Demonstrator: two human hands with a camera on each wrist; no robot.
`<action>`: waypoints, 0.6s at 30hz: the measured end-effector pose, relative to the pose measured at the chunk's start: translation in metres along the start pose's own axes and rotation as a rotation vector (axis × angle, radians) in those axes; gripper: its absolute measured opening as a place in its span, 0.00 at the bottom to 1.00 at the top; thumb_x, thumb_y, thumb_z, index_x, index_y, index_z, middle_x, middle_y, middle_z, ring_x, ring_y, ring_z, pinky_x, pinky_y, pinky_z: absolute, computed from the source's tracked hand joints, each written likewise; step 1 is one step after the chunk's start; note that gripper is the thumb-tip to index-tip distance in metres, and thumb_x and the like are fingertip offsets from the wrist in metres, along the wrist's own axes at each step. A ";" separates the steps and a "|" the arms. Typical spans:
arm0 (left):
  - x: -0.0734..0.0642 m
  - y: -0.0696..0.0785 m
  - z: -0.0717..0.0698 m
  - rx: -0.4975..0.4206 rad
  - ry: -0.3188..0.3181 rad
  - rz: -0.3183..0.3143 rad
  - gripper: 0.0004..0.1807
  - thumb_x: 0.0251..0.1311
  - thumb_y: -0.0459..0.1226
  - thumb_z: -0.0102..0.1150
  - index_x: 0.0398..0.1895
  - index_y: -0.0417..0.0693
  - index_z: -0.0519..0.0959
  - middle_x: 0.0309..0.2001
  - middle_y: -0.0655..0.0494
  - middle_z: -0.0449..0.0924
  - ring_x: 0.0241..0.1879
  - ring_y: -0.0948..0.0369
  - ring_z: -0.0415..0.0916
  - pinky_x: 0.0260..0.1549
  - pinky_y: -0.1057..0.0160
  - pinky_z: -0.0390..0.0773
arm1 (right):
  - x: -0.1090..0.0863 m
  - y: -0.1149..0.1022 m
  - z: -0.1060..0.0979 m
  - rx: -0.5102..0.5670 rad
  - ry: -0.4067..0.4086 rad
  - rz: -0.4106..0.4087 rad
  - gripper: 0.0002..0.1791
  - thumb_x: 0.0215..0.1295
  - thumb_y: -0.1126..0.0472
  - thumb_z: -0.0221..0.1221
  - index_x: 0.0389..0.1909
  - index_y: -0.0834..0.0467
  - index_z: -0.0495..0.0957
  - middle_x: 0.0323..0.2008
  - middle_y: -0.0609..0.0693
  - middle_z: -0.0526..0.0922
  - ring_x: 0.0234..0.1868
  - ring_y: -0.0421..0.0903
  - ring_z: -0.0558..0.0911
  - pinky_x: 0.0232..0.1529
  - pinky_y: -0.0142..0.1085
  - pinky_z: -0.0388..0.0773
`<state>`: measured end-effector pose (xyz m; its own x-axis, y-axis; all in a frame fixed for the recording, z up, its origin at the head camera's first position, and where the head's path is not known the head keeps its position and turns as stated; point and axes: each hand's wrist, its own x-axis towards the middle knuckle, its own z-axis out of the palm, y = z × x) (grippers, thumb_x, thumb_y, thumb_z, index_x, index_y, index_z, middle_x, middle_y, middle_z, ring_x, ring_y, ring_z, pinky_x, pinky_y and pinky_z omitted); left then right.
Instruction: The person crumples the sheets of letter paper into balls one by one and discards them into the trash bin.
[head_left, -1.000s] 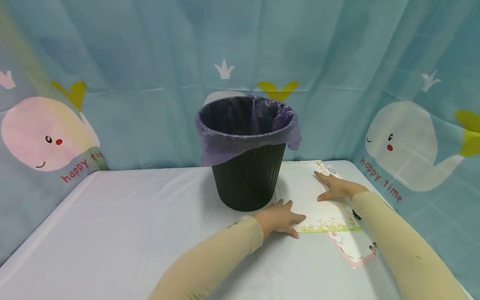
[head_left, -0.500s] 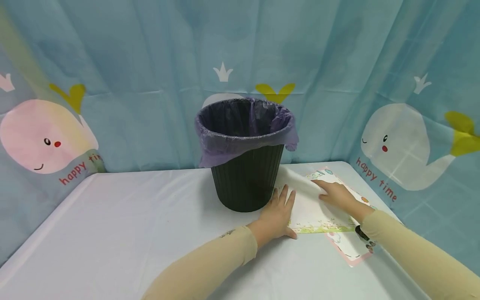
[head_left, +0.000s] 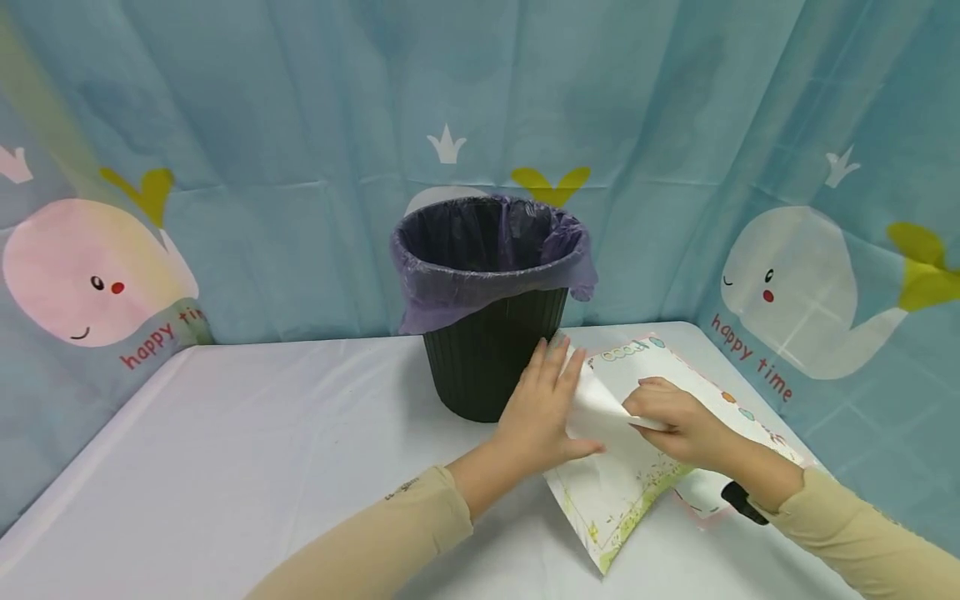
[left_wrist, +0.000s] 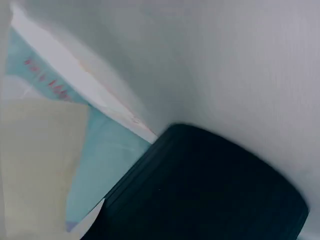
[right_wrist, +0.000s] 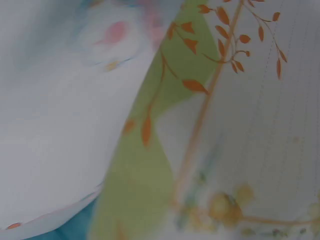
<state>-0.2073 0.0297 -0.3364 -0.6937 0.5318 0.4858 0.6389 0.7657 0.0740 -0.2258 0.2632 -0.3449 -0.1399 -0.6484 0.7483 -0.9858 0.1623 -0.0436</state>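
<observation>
A sheet of printed paper (head_left: 611, 492) with a green, leafy border lies slanted, partly folded over on itself. My right hand (head_left: 678, 421) grips its folded-up edge with curled fingers. Against the sheet's left part rests my left hand (head_left: 532, 417), its fingers straight and its thumb stretched out sideways. The right wrist view shows the same paper (right_wrist: 265, 125) close up, with orange leaves and faint ruled lines. Beneath lies a second sheet (head_left: 701, 392), white with a pink edge and small coloured drawings.
A black ribbed bin (head_left: 487, 358) with a purple liner bag (head_left: 487, 293) folded over its rim stands just beyond my left hand; its dark side (left_wrist: 210, 195) fills much of the left wrist view. Blue curtains (head_left: 300, 250) with whale prints enclose the white-covered table (head_left: 247, 467).
The right hand has lifted the top sheet's far edge and pulled it toward me, folding and turning the sheet. The left hand has moved from the sheet's near left corner farther up the sheet.
</observation>
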 end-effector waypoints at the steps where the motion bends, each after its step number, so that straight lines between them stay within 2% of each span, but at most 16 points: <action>1: -0.004 -0.001 -0.004 -0.071 0.036 -0.028 0.62 0.42 0.60 0.74 0.74 0.39 0.51 0.73 0.42 0.53 0.71 0.44 0.52 0.64 0.53 0.64 | 0.005 -0.002 0.003 0.040 0.018 -0.028 0.14 0.75 0.62 0.48 0.32 0.62 0.78 0.27 0.48 0.78 0.31 0.41 0.74 0.57 0.32 0.63; 3: -0.011 -0.004 -0.011 -0.258 0.103 -0.082 0.57 0.43 0.51 0.78 0.72 0.37 0.55 0.70 0.42 0.58 0.67 0.45 0.61 0.61 0.53 0.69 | 0.015 -0.005 0.008 0.113 0.054 -0.072 0.12 0.74 0.65 0.49 0.32 0.64 0.77 0.28 0.50 0.77 0.31 0.41 0.72 0.57 0.31 0.65; 5: -0.018 -0.006 -0.018 -0.471 0.134 -0.141 0.53 0.43 0.43 0.79 0.70 0.36 0.58 0.68 0.43 0.61 0.64 0.47 0.65 0.59 0.52 0.71 | 0.025 -0.009 0.014 0.160 0.097 -0.122 0.12 0.73 0.67 0.48 0.32 0.66 0.77 0.28 0.52 0.77 0.31 0.42 0.72 0.58 0.31 0.66; 8: -0.025 -0.011 -0.027 -0.775 0.099 -0.245 0.44 0.44 0.38 0.78 0.65 0.39 0.65 0.65 0.46 0.65 0.58 0.51 0.69 0.53 0.53 0.74 | 0.041 -0.014 0.025 0.163 0.161 -0.173 0.10 0.73 0.68 0.49 0.34 0.68 0.77 0.32 0.56 0.78 0.35 0.47 0.74 0.56 0.32 0.70; 10: -0.028 -0.018 -0.031 -0.923 0.088 -0.306 0.37 0.46 0.35 0.76 0.60 0.40 0.70 0.60 0.47 0.71 0.53 0.52 0.71 0.50 0.56 0.74 | 0.053 -0.017 0.033 0.133 0.180 -0.169 0.08 0.72 0.66 0.51 0.37 0.67 0.77 0.36 0.59 0.77 0.39 0.49 0.74 0.54 0.31 0.71; 12: -0.031 -0.026 -0.033 -0.981 0.101 -0.331 0.27 0.48 0.30 0.73 0.53 0.40 0.74 0.53 0.48 0.77 0.46 0.55 0.73 0.44 0.61 0.75 | 0.062 -0.020 0.040 0.080 0.182 -0.120 0.08 0.72 0.62 0.54 0.39 0.63 0.76 0.44 0.61 0.74 0.48 0.50 0.73 0.56 0.32 0.69; 13: -0.032 -0.030 -0.034 -0.977 0.122 -0.307 0.22 0.48 0.27 0.70 0.49 0.39 0.77 0.48 0.48 0.79 0.41 0.55 0.74 0.40 0.63 0.75 | 0.066 -0.021 0.044 0.029 0.177 -0.087 0.09 0.72 0.59 0.55 0.39 0.62 0.75 0.49 0.61 0.72 0.53 0.50 0.71 0.57 0.32 0.67; 16: -0.037 -0.041 -0.039 -0.889 0.165 -0.147 0.14 0.46 0.20 0.61 0.39 0.36 0.79 0.39 0.47 0.81 0.35 0.56 0.74 0.34 0.66 0.76 | 0.074 -0.024 0.052 -0.075 0.178 0.002 0.22 0.69 0.49 0.58 0.50 0.63 0.69 0.65 0.62 0.62 0.67 0.52 0.61 0.64 0.35 0.61; 18: -0.039 -0.046 -0.044 -0.800 0.171 -0.057 0.13 0.45 0.19 0.58 0.35 0.35 0.77 0.35 0.48 0.79 0.32 0.57 0.73 0.31 0.67 0.76 | 0.077 -0.027 0.055 -0.114 0.152 0.098 0.33 0.65 0.44 0.59 0.60 0.64 0.64 0.71 0.60 0.57 0.70 0.53 0.58 0.66 0.35 0.59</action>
<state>-0.1949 -0.0418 -0.3201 -0.7135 0.3878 0.5835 0.6928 0.2660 0.6703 -0.2153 0.1684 -0.3226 -0.2106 -0.5074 0.8356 -0.9500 0.3078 -0.0525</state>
